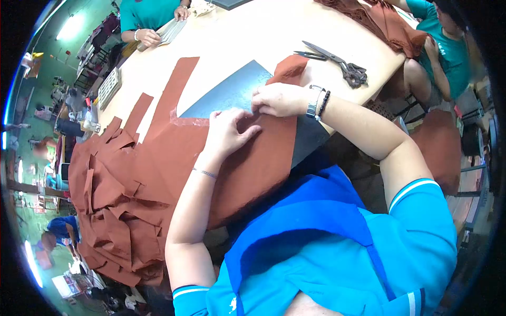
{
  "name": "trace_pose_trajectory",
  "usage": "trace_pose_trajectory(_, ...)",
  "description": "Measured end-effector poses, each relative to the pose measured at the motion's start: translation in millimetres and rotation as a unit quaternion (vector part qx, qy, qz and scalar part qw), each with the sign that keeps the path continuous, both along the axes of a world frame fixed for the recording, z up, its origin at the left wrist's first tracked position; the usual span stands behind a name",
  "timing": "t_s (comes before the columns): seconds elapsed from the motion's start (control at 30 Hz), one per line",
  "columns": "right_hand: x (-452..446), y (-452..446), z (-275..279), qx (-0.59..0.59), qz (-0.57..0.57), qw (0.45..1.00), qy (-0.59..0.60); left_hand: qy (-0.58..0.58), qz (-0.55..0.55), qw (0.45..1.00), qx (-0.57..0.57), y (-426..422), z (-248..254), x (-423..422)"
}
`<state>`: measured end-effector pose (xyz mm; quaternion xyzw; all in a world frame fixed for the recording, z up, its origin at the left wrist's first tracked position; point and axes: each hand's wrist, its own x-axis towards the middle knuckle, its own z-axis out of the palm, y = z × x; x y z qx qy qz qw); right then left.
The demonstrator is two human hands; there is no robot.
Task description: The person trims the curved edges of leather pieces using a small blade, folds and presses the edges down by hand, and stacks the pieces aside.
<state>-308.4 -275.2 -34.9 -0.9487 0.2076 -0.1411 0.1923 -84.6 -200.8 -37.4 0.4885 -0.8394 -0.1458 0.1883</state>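
Observation:
A large piece of rust-brown fabric [242, 174] lies over the near side of the table and hangs off its edge. My left hand [232, 129] rests on the fabric's upper edge, with bent fingers and the thumb held apart from them. Just to its right, my right hand [279, 100] pinches the edge of the same fabric, its fingertips pressed together. Beneath both hands lies a shiny blue-grey sheet [226, 92], partly covered by the fabric. A folded rust-brown flap [290, 69] sits beyond my right hand.
Large black-handled scissors [342, 66] and a smaller dark cutting tool [310, 55] lie beyond my right hand. Rust-brown strips [121, 210] heap up on the left. Two people in green shirts [150, 18] sit around the table [237, 42], one with brown fabric [392, 26].

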Motion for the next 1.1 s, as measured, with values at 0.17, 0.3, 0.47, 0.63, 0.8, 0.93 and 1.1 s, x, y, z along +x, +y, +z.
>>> trace_pose_trajectory(0.17,-8,1,-15,-0.038,0.008,0.994,-0.101,-0.037,-0.001,0.999,-0.012,-2,1,14)
trace_pose_trajectory(0.3,-13,15,-11,-0.082,-0.001,0.994,-0.070,-0.079,-0.025,0.994,-0.077,-1,-4,25)
trace_pose_trajectory(0.47,-15,26,-23,-0.145,-0.012,0.986,-0.080,-0.125,-0.068,0.973,-0.184,-2,-13,33)
trace_pose_trajectory(0.63,-6,51,-13,-0.198,-0.078,0.977,-0.004,-0.148,-0.080,0.962,-0.215,1,-12,34)
trace_pose_trajectory(0.8,12,71,-11,-0.239,-0.111,0.963,0.048,-0.134,-0.078,0.964,-0.217,0,-17,40)
trace_pose_trajectory(0.93,22,78,-11,-0.209,-0.133,0.967,0.060,-0.117,-0.068,0.965,-0.225,-2,-19,49)
trace_pose_trajectory(1.1,28,77,-17,-0.189,-0.119,0.974,0.043,-0.117,-0.045,0.961,-0.247,-7,-17,73)
